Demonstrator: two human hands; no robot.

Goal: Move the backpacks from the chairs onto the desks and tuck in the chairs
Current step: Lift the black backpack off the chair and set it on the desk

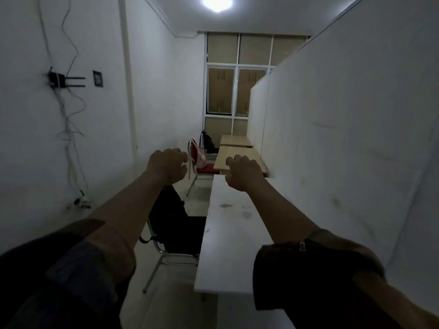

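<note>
Three backpacks sit on chairs along the left side of a narrow room, none on a desk. Black backpack (pixel 171 217) stands upright on the near chair (pixel 166 254), long axis vertical, partly hidden behind the left forearm; the chair is pulled out beside the white desk (pixel 228 245). Pink backpack (pixel 201 158) stands upright against the back of the red chair (pixel 205 168), which stands out from the second desk (pixel 237 155). Far backpack (pixel 207 141), dark, stands upright beside the third desk (pixel 235 140); its chair is hidden.

All three desks run in a row against the right partition (pixel 344 138), long axes pointing toward the window (pixel 234 91).

Both arms are stretched forward, apart. Left hand (pixel 167 165) hangs in the air above the black backpack, fingers loosely curled, holding nothing. Right hand (pixel 242 170) hangs over the far end of the white desk, fingers loosely curled, holding nothing; contact with the desk cannot be told.

On the left wall, a router (pixel 58 79) with cables hanging to the floor.
</note>
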